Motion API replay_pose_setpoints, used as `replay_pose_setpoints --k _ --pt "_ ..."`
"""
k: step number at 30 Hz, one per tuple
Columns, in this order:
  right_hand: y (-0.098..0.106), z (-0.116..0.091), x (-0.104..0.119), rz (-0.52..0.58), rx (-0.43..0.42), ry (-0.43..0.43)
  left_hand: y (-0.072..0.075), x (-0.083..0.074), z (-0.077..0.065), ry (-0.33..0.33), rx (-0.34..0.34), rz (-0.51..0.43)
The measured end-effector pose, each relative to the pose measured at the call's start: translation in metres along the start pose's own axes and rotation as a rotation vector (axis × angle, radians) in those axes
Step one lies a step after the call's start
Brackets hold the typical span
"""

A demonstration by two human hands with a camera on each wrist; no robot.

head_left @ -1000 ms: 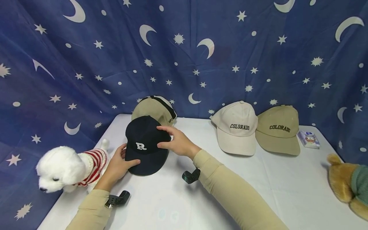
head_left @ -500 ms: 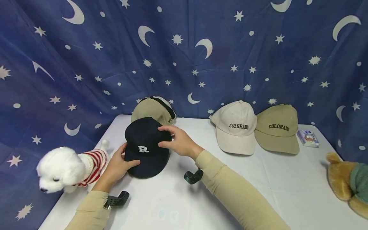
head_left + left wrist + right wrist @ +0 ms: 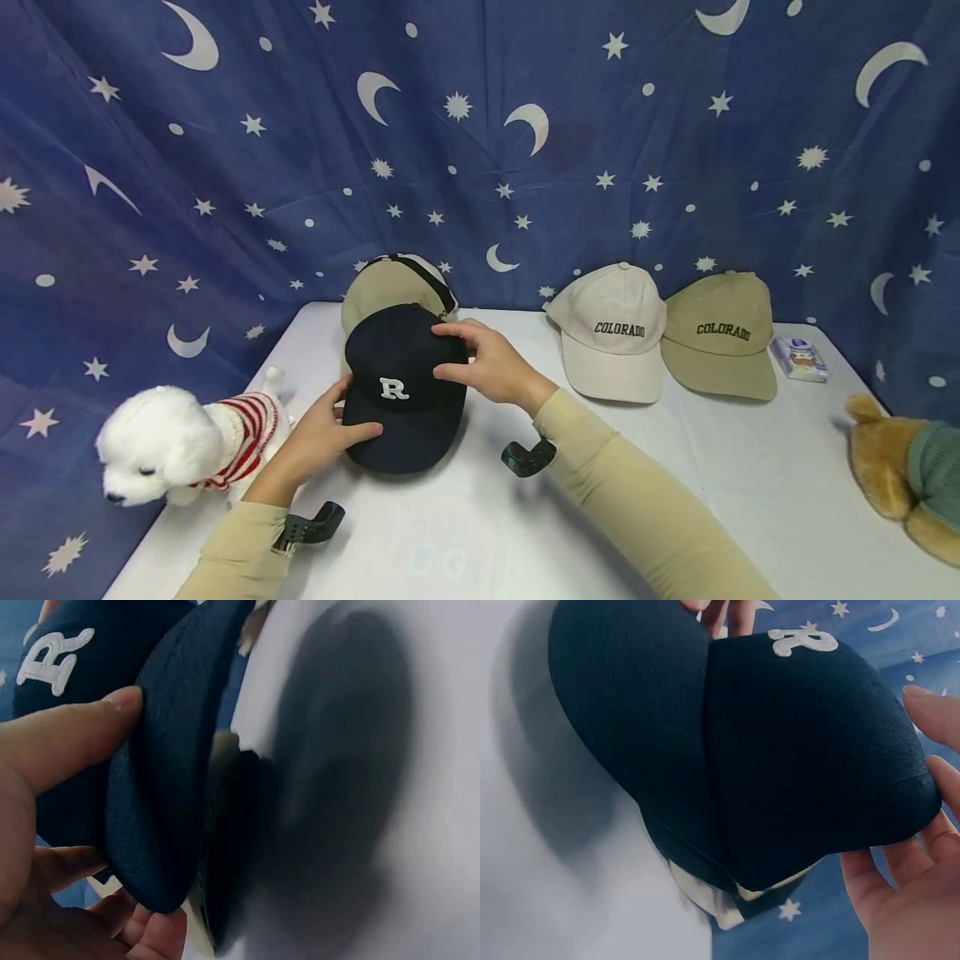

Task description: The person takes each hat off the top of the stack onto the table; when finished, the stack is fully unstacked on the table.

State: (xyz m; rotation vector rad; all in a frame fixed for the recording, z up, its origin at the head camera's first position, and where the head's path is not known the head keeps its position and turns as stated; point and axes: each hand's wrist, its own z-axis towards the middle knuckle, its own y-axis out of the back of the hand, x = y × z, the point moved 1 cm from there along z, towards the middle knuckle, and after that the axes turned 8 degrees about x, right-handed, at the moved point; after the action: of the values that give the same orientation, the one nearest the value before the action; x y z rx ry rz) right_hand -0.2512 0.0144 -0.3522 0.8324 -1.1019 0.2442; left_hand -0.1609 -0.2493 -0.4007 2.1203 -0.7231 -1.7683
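Note:
Both hands hold a navy baseball cap (image 3: 405,358) with a white letter R on its front, brim toward the person. On the brim's left side, the left hand (image 3: 318,437) grips with its thumb on top and fingers curled beneath, as the left wrist view shows. At the crown's right side, the right hand (image 3: 495,367) grips with thumb and fingers round the fabric. The brim casts a shadow on the white table in both wrist views. Behind the navy cap, and partly hidden by it, is a beige cap (image 3: 382,287) with a black stripe.
A cream Colorado cap (image 3: 618,321) and a khaki Colorado cap (image 3: 720,329) sit at the back right of the white table (image 3: 630,475). Beside them lies a small tissue pack (image 3: 801,358). A white plush dog (image 3: 165,446) stands left; a brown plush bear (image 3: 888,467) lies at the right edge.
The navy cap has shifted a little to the right and toward the person, and its front has turned more to face the person. Both hands moved with it, keeping their grip.

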Motion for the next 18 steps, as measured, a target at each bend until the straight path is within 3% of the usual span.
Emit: replay_pose_setpoints --k 12,18 --pt "0.039 -0.032 0.003 -0.069 -0.07 -0.014 -0.027 -0.03 0.002 -0.126 0.069 -0.086" --pt "0.06 -0.049 -0.007 -0.064 -0.115 -0.03 -0.044 -0.041 0.008 -0.19 0.12 -0.19"
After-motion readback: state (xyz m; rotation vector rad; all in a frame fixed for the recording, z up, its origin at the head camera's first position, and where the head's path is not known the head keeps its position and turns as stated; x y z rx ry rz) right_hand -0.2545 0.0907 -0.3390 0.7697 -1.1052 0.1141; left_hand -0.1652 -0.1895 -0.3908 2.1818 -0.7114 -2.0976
